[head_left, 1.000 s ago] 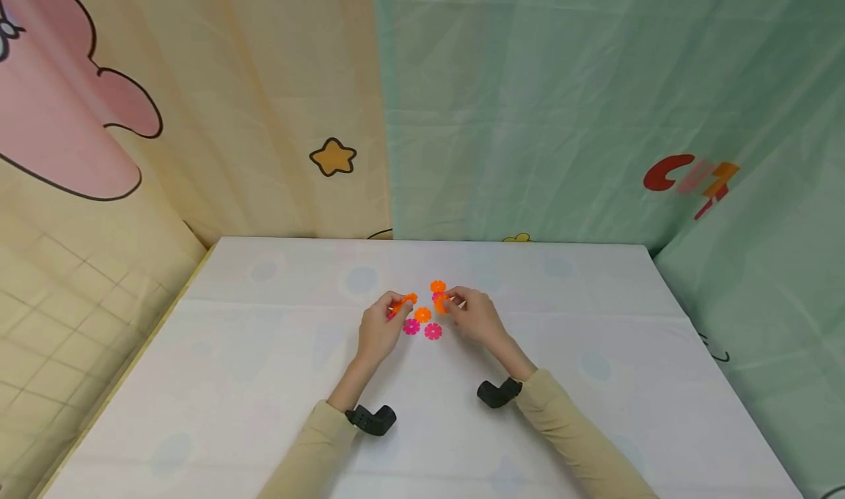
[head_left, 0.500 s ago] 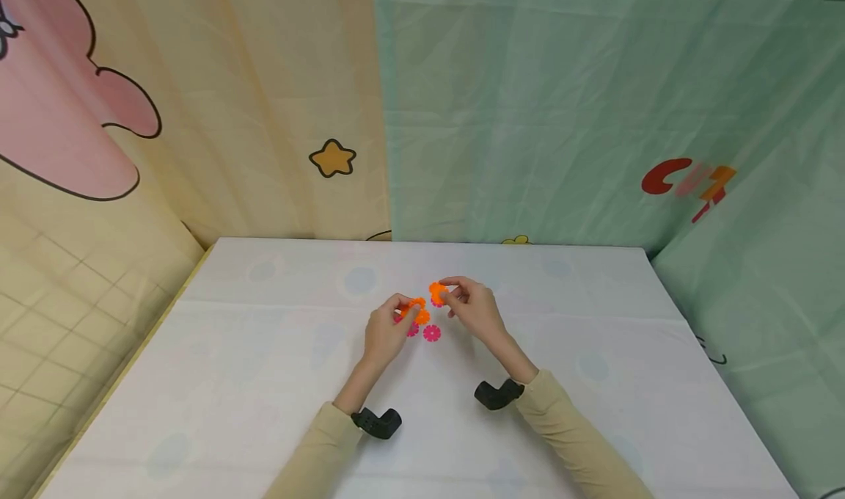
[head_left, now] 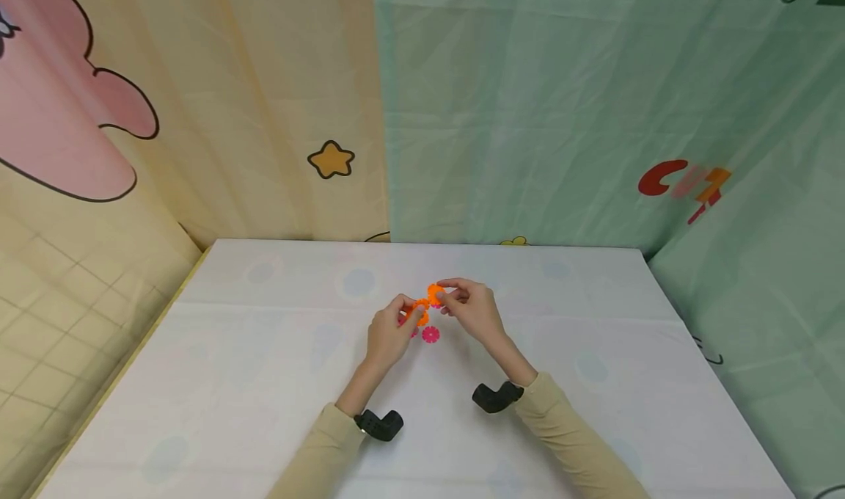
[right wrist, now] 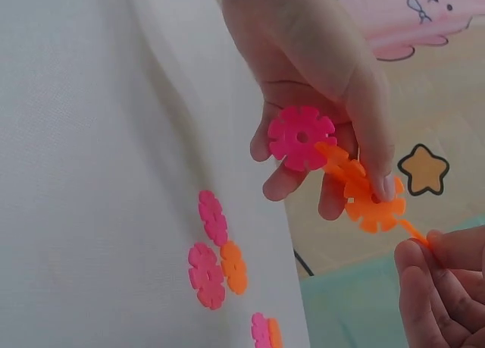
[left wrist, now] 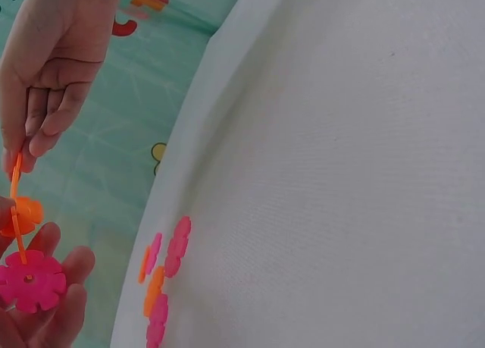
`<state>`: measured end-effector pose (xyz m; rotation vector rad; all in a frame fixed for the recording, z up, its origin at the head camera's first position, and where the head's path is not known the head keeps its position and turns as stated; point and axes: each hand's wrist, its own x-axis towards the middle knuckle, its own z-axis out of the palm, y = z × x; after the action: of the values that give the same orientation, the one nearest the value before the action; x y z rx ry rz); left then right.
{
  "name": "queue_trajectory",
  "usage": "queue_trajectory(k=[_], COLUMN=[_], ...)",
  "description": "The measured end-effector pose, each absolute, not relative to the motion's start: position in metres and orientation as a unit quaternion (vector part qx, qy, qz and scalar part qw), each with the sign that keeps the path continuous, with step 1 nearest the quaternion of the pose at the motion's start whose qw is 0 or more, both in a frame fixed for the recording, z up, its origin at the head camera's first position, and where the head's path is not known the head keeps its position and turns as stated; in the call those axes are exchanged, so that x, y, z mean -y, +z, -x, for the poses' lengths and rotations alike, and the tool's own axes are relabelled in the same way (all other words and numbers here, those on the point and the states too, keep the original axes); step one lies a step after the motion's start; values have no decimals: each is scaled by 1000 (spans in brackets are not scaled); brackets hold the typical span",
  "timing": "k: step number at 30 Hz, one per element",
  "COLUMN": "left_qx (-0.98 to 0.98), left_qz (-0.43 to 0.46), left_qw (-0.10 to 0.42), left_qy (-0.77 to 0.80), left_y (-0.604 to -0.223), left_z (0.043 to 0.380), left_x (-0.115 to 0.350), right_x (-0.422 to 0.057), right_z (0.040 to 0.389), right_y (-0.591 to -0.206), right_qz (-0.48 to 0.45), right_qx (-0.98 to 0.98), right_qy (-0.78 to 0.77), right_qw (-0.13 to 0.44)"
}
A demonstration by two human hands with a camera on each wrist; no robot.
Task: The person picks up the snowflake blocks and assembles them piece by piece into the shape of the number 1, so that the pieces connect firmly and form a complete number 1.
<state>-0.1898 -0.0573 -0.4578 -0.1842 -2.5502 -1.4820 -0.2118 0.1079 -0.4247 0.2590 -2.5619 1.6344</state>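
My left hand [head_left: 387, 335] grips a small chain of flower-shaped notched plastic discs, a pink disc [right wrist: 301, 138] joined to orange ones. Its thumb lies on the front orange disc [right wrist: 374, 204]. Opposite, my right hand [head_left: 477, 314] pinches another orange disc [head_left: 436, 294] between thumb and index finger. Seen edge-on in the right wrist view, this disc meets the rim of the chain's front disc; how deep it sits in a notch I cannot tell. In the left wrist view, the right hand [left wrist: 57, 83] is above and the left hand's fingers [left wrist: 78, 264] spread behind the pink disc.
Below the hands, loose discs lie on the white-covered table [head_left: 264, 381]: a pink one [head_left: 430, 334], another pink disc [right wrist: 206, 276], an orange disc [right wrist: 234, 267], and a pink-and-orange pair farther off. Printed curtains [head_left: 502, 117] hang behind the table's far edge.
My left hand has shifted right and the right hand slightly left and away from me, lifting its orange disc. The two hands' discs have come together above the loose ones.
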Motion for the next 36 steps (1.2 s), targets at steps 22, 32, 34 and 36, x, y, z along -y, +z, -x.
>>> queue_trajectory(k=[22, 32, 34, 36], left_qx=[889, 873, 872, 872], left_qz=[120, 127, 128, 130], left_qw=[170, 218, 222, 225], left_qy=[-409, -417, -417, -415], left_y=[-458, -457, -457, -457], left_z=[189, 187, 187, 187], left_x=[53, 47, 46, 46], right_x=[-105, -105, -105, -106], right_z=[208, 206, 206, 205], right_y=[-423, -416, -415, -414], right_qz=[-92, -96, -95, -91], right_qx=[844, 847, 850, 852], right_qy=[522, 516, 511, 509], right_qw=[76, 89, 85, 79])
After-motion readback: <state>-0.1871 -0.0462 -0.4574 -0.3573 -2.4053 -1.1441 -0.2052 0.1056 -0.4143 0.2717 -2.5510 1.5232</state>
